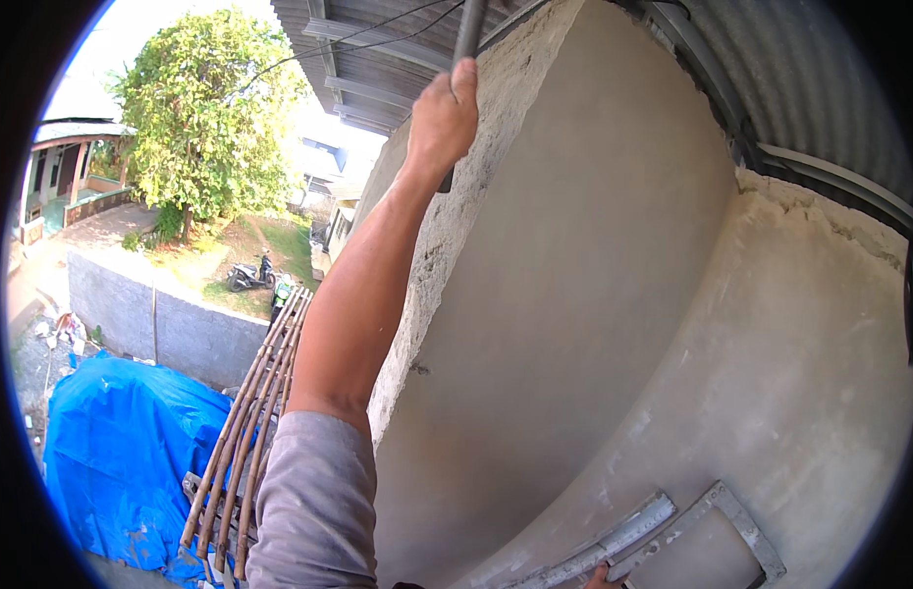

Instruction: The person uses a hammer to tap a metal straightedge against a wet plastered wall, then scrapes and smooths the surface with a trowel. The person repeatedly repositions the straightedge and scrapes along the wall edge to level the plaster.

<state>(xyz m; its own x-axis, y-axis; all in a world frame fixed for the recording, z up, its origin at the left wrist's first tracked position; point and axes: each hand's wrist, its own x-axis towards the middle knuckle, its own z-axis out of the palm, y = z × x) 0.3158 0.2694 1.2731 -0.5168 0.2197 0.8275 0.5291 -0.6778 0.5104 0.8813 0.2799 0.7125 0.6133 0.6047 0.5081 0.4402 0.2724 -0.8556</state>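
Note:
Reaching up, my left hand (445,118) is closed around a grey bar (469,31) near the roof edge. A dark end shows just under the wrist; I cannot tell whether it belongs to the same bar. Beside the arm stands a wall with a rough, unfinished edge (456,231) and a smooth grey plastered face (584,236). Only fingertips of my right hand (599,577) show at the lower edge, next to a mortar-smeared rectangular frame (761,540) and a long grey strip (623,530). The rest of that hand is out of sight.
Corrugated roofing (820,79) hangs overhead, with cables (378,29) under it at the left. Down to the left are several bamboo poles (245,442), a blue tarpaulin (123,452) and a low grey wall (172,319). Beyond stand a motorbike (250,275) and a tree (206,118).

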